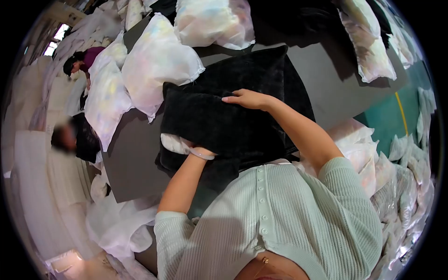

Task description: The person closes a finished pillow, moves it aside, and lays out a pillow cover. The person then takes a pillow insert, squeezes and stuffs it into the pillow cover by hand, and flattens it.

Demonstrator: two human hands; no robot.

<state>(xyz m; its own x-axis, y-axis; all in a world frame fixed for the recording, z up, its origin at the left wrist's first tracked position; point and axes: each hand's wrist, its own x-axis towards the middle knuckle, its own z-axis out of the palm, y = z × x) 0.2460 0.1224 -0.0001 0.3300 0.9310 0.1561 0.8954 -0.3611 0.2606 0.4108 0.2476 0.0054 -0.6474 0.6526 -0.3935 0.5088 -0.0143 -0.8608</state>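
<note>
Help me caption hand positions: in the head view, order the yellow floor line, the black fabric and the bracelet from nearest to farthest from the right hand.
1. Black fabric: touching the right hand.
2. Bracelet: around the left wrist, below and left of that hand in the picture.
3. Yellow floor line: farthest, off to the right, past the table.

The head view looks from the wearer's own head, steeply down and a little forward, so near that the pale green, ribbed-knit, buttoned top (303,210) fills the 6 o'clock side. Near the middle lies a black, plush fabric cover (200,112) on a flat, dark grey table (133,154). The wide, round-edged picture bends outward, taking in bright, pale window panes (61,31) toward 10 o'clock and a thin yellow floor stripe (402,114) toward 3 o'clock.
</note>
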